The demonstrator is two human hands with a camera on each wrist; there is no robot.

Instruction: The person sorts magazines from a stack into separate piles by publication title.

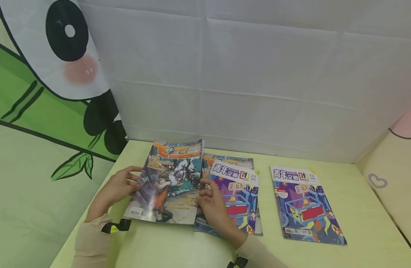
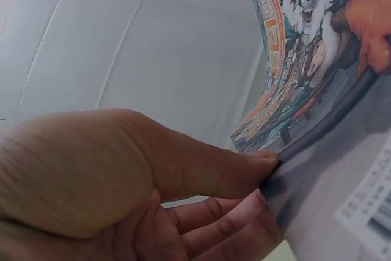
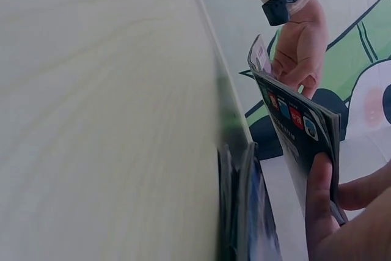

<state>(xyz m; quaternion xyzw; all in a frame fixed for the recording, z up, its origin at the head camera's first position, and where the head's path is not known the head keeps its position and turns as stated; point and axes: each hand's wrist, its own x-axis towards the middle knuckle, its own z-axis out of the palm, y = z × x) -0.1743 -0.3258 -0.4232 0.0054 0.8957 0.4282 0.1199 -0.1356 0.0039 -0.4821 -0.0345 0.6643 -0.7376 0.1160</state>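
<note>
Both hands hold a comic magazine [image 1: 170,182] with an orange title and an illustrated figure on its cover. The left hand [image 1: 122,185] pinches the left edge, its thumb [image 2: 238,172] on the cover and its fingers underneath. On the opposite edge the right hand [image 1: 213,204] grips the magazine between thumb and fingers. From the right wrist, the magazine's dark back [image 3: 293,120] shows, raised off the table and tilted. Just right of it, a purple magazine [image 1: 237,178] lies on a similar orange-titled one [image 1: 245,160], partly hidden by the right hand and forearm.
A second purple magazine [image 1: 306,206] lies apart toward the right of the pale yellow table [image 1: 366,230]. Behind the table hangs a creased white cloth [image 1: 259,85]. A printed cartoon sheet [image 1: 34,149] stands along the left side.
</note>
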